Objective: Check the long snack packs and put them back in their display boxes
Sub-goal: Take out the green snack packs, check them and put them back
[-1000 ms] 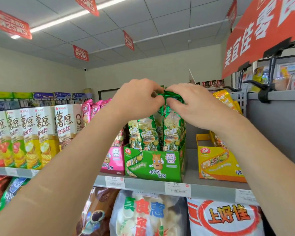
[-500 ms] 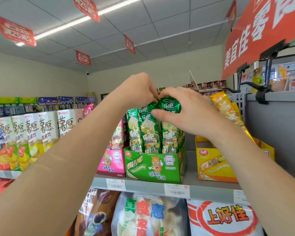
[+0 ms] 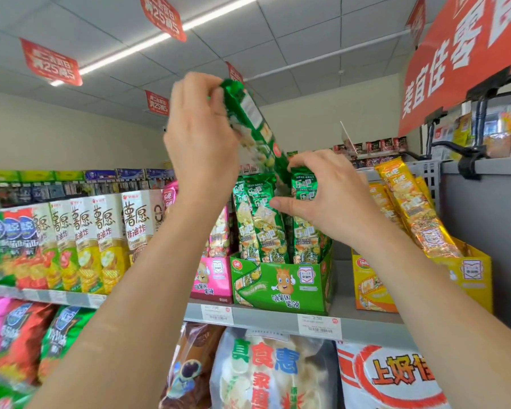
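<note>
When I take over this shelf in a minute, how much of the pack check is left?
Partway. Done: most green packs stand in the green box. In hand: the left hand holds a lifted pack above it, and the right hand grips those in the box. Left: return it. The yellow packs lean loose from the yellow box, probably unchecked.

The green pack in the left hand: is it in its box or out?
Out. The left hand holds the green pack tilted, above the standing packs in the green display box; only its lower end reaches their tops.
</note>
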Demonstrator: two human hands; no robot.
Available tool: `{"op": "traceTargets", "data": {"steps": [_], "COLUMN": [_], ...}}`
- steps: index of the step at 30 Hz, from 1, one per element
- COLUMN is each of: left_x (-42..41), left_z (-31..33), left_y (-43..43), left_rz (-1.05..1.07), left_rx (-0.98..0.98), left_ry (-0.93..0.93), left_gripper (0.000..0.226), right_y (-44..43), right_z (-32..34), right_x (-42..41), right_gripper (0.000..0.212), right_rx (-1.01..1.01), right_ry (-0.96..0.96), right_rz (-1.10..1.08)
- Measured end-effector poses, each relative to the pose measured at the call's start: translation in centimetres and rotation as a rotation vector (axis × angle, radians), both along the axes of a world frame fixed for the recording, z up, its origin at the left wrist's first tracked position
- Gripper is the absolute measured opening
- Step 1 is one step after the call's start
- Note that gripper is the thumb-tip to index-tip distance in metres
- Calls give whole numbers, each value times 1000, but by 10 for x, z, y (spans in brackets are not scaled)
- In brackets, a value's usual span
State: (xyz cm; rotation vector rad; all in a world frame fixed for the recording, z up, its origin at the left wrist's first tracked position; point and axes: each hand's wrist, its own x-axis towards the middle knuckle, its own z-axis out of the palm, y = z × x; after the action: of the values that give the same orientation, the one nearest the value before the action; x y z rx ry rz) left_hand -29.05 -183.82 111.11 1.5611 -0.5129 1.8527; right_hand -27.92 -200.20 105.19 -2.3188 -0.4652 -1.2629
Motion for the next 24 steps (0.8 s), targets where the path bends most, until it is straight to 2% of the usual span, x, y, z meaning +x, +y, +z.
{"op": "traceTargets", "data": {"steps": [3,5,8,10,13,15,19,21,24], "left_x": [-17,-29,-43,-50,-57,-62,-72,-77,-81], "left_z": [0,-9,-35,-58,-97,-123,-162,-173,-181], "left_y": [14,20,28,32,39,43,50,53,57], "left_rz": [-133,-325,-517,-598,-686,-729,-756,-820,-1043], "left_rx": [-137,-196,-310,-366,-445,-493,-565,-625,-742], "left_ry": [-147,-152,-116,-53,43,107,232,282,367], "left_gripper": [19,10,15,16,18,17,17,21,21], "right_y": [2,6,12,15,18,18,16,13,9], "right_z": [-4,-2,3,1,-13,-28,-64,-81,-100], "right_x": [1,-1,-12,-24,-45,-57,-73,-79,-86], "right_gripper": [68,68,76,80,75,72,75,64,41], "right_rx": [17,34,101,225,533,692,746,728,687], "right_ry": [-40,-65,-140,-157,-120,-111,-75,-70,-43], "right_rz": [-12,-42,-41,127,525,637,539,483,452]}}
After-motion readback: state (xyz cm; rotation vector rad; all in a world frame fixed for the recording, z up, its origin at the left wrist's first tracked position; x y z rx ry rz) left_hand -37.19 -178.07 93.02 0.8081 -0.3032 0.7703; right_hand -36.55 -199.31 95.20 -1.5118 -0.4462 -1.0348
